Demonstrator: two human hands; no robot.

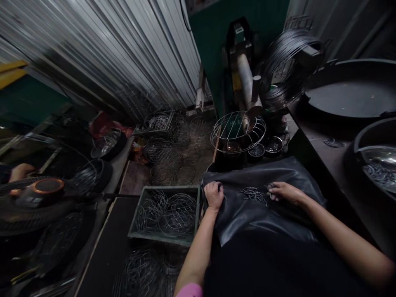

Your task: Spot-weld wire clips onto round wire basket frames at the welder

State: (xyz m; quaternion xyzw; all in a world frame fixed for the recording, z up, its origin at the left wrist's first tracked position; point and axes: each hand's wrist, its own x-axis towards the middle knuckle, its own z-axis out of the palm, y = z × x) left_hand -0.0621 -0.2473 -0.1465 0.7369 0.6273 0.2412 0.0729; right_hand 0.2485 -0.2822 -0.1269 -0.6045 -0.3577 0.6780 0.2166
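A black sheet (262, 206), glossy and creased like leather or rubber, is spread over the counter (328, 156) directly in front of the person. On its middle a small heap of short, thin, bent wire pieces (253, 194) is seen, dull grey against the dark surface. The left hand (214, 194) is laid at the sheet's left edge with its fingers curled tightly under into a fist; whether anything is held inside cannot be told. The right hand (283, 192) is rested flat on the sheet just right of the heap, its fingers (272, 189) drawn loosely together at the outermost wire pieces, touching them.

Left of the sheet, a green crate (167, 214) filled with round wire baskets is set on the floor. Beyond the sheet a domed wire basket (238, 132) is mounted on a machine, with small dark bowls (266, 146) beside it and a coil of wire (287, 66) behind.
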